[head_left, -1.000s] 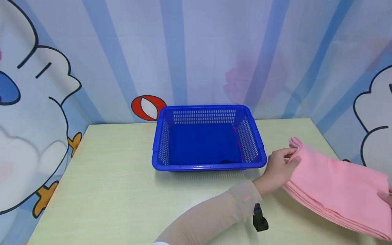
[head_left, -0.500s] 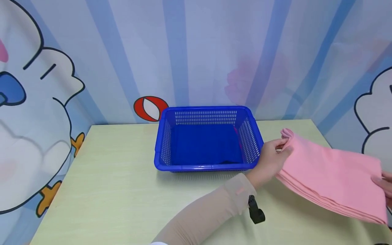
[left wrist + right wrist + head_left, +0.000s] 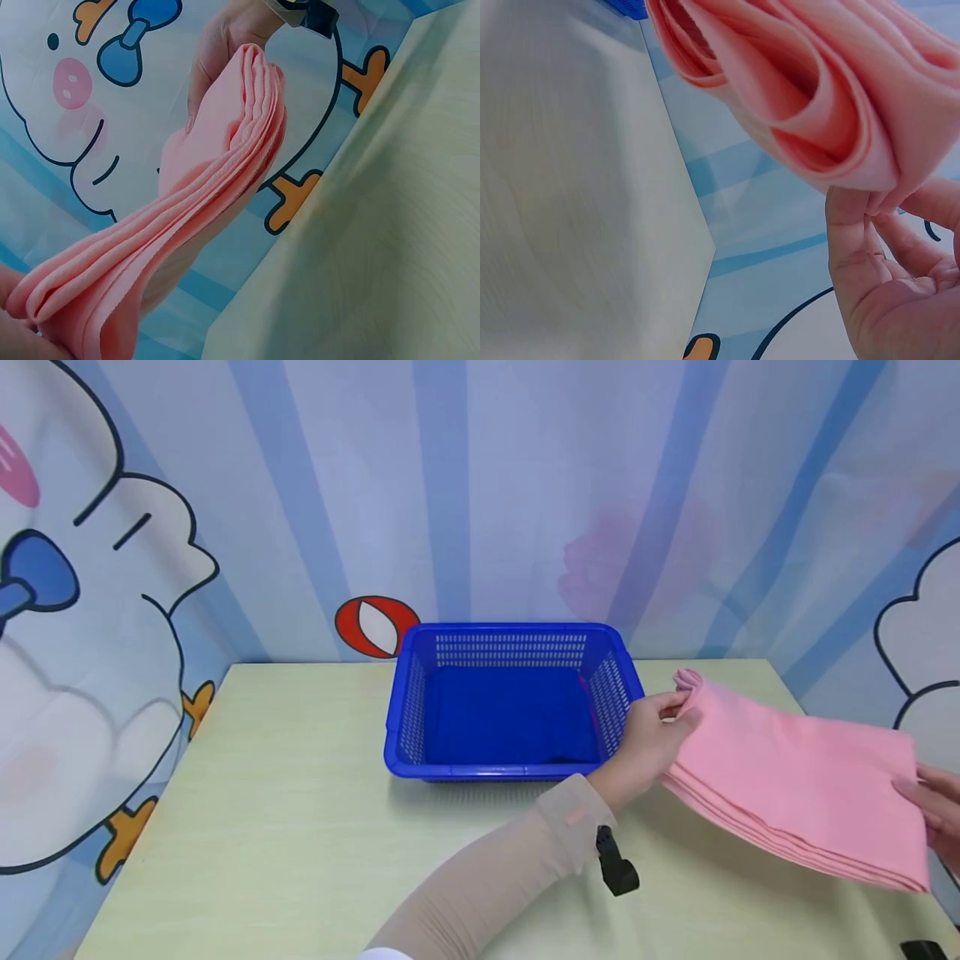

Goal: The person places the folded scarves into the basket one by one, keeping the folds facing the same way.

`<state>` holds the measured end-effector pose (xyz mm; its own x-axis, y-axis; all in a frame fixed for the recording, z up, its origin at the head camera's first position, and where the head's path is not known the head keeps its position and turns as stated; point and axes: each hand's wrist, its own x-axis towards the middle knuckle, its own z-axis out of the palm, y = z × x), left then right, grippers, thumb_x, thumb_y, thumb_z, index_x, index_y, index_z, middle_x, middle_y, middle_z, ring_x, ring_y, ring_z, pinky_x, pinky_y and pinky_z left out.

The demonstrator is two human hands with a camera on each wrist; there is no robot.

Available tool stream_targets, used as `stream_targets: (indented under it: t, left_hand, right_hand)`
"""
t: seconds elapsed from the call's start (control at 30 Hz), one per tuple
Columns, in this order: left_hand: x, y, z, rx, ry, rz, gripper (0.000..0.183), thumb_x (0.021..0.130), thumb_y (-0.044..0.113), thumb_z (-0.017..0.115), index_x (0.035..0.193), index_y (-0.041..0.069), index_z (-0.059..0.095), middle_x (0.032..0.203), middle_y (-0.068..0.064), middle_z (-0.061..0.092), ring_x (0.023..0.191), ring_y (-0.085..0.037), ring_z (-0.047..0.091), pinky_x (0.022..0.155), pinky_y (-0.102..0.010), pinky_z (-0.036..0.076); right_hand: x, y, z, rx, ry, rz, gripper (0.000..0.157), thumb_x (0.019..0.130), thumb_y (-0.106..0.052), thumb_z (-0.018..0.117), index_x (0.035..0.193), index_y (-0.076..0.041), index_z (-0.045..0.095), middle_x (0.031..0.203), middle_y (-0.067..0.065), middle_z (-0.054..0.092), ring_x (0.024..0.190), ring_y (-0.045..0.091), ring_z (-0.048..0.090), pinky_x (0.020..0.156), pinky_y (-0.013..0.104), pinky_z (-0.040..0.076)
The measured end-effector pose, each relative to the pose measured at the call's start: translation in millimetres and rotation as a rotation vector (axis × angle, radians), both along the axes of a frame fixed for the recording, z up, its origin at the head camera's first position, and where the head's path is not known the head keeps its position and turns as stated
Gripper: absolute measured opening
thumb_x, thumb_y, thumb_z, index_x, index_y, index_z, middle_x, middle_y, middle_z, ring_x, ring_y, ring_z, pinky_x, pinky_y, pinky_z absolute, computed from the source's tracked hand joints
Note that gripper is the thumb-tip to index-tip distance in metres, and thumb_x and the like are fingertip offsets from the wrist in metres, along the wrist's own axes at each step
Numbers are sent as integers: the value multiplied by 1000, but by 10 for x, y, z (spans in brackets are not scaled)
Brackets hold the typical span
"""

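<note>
A folded pink cloth in several layers is held up over the right side of the table, stretched between two hands. My left hand pinches its left end, thumb on top, close beside the basket's right wall. At the far right of the head view, my right hand grips the other end with the thumb on the upper face. Stacked folds of the cloth run between the hands in the left wrist view. Seen from the right wrist, the layers hang in loose loops above the right fingers.
A blue plastic basket with slotted walls stands at the back middle of the pale table. Something small and dark lies inside near its front. A printed curtain borders the back and sides.
Both hands have carried the cloth leftward and slightly up in the head view, so more of the right hand shows. The whole scene has shifted a little right; the basket stays on the table.
</note>
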<state>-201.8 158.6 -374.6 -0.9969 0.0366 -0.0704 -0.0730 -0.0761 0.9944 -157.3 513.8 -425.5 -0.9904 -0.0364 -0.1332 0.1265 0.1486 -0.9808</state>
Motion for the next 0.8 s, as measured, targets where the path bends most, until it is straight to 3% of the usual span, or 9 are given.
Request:
stream_targets:
  t: [0.07, 0.17, 0.3, 0.4, 0.5, 0.7, 0.8]
  left_hand:
    - [-7, -20, 19, 9, -9, 5, 28, 93, 7, 70, 120, 2, 71, 96, 1, 69, 79, -1, 59, 72, -15, 52]
    - [-12, -60, 49, 17, -18, 10, 27, 93, 7, 70, 120, 1, 71, 94, 1, 69, 77, -1, 59, 70, -15, 52]
    - [-25, -123, 75, 20, -30, 18, 27, 94, 8, 70, 120, 2, 71, 92, 1, 69, 76, -2, 58, 69, -16, 52]
    - [-41, -167, 84, 14, -38, 28, 27, 94, 8, 70, 120, 2, 72, 92, 0, 70, 76, -2, 56, 70, -16, 52]
    - [-55, -202, 89, 19, -43, 36, 27, 94, 8, 70, 120, 2, 72, 92, 0, 70, 77, -2, 56, 71, -17, 52]
    - [-59, -264, 116, 56, -43, 42, 27, 94, 5, 70, 119, 0, 71, 91, -2, 70, 76, -3, 58, 72, -18, 53]
    - [-63, -305, 121, 52, -51, 46, 27, 94, 6, 69, 120, 1, 71, 90, -1, 70, 76, -3, 58, 72, -18, 54]
  right_hand:
    - [-1, -42, 24, 29, 13, 5, 74, 102, -21, 59, 160, -9, 14, 104, -18, 68, 84, 8, 70, 69, 26, 58]
    - [-8, -99, 66, 41, 40, 11, 71, 103, -18, 58, 160, -10, 16, 107, -19, 66, 85, 7, 69, 69, 26, 58]
    - [-39, -156, 122, -29, 42, 29, 58, 103, -15, 57, 155, -22, 32, 106, -16, 68, 85, 8, 70, 68, 26, 58]
    - [-73, -204, 166, -100, 42, 51, 40, 103, -13, 56, 139, -27, 49, 104, -12, 71, 83, 12, 71, 68, 27, 58]
    - [-100, -256, 207, -141, 64, 76, 32, 103, -10, 54, 128, -29, 57, 102, -9, 72, 81, 14, 72, 66, 28, 58]
    - [-130, -334, 273, -158, 62, 93, 30, 105, -9, 51, 120, -33, 63, 93, -4, 74, 65, 18, 69, 48, 27, 52]
    - [-149, -372, 297, -141, 56, 96, 29, 105, -11, 52, 119, -34, 62, 94, -5, 73, 66, 18, 68, 49, 28, 51]
